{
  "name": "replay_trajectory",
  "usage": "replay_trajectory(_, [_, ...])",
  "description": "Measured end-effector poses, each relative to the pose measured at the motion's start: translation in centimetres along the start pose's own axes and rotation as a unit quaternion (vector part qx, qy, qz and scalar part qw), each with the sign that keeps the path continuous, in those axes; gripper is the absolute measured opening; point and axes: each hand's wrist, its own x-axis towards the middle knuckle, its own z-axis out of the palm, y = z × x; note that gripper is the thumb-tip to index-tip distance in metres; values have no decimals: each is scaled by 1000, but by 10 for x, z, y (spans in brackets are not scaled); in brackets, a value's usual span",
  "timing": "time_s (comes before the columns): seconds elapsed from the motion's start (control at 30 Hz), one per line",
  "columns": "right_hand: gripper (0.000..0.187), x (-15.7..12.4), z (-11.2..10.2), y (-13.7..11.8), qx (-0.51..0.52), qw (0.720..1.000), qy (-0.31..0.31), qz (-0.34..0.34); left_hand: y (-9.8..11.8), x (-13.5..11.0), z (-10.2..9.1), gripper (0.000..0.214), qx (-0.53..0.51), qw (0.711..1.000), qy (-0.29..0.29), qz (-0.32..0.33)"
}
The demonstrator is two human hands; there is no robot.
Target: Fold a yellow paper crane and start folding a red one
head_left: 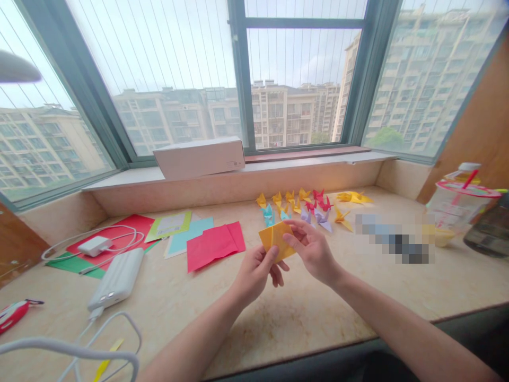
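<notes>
While your hands work above the marble counter [286, 323], a red-and-white object [12, 316] sits far left, cut off by the frame (too small to name). Next along: a white cable [67, 346] looping through the near foreground, a white charger [95, 245] on a red paper sheet [115, 229], green paper [73, 264] beneath that, a white power bank [117, 278], then a pale blue sheet [186, 237] and pink paper squares [214, 245]. Your left hand [254, 273] is closed on the lower part of the folded yellow paper [276, 240], thumb on top; your right hand [312, 252] pinches its upper edge. The paper is held up in the air between them, and your fingers cover enough that the folds are hard to read. Past it, small origami cranes [294, 207] stand in a cluster, then a pixelated patch [393, 239] that can't be made out, a plastic cup [457, 204] with a pink straw, and a dark bottle [491, 233] cut off at the right edge.
</notes>
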Motion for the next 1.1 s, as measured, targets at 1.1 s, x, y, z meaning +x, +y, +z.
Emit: replay_trajectory(1.1, [27,0,4,10,-33,999,-11,41,-9,1,-1,37,209,963,160,58])
